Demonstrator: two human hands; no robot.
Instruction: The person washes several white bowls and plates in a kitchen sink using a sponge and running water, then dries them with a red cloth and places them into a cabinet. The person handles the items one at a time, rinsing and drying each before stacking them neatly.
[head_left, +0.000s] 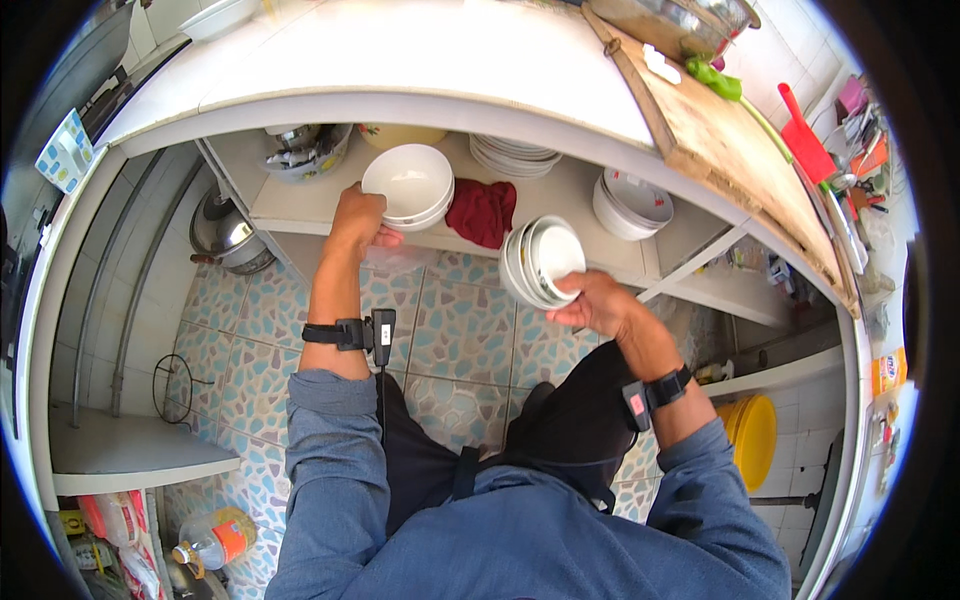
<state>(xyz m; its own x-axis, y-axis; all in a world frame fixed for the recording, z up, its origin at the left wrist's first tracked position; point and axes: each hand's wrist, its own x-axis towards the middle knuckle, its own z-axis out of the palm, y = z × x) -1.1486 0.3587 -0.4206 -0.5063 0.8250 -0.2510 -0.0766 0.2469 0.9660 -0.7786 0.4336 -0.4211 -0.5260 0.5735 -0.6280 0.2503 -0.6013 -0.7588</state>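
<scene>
My left hand (364, 217) grips the rim of a stack of large white bowls (411, 184) at the front of the cabinet shelf (300, 206). In my right hand (596, 300) is a tilted stack of smaller white bowls (544, 259), held in front of the shelf edge with the thumb near the top bowl's rim. Between the two stacks a dark red cloth (484, 212) lies on the shelf and hangs over its edge. Beyond my right hand stands another stack of white bowls (632, 202) with red marks inside. White plates (516, 154) are piled farther back.
A basin with metal items (309, 154) sits at the shelf's left. The white countertop (420, 56) overhangs the shelf; a wooden cutting board (720, 142) with a green pepper (712, 77) rests on it. A lidded metal pot (225, 229) and an oil bottle (214, 538) stand lower left.
</scene>
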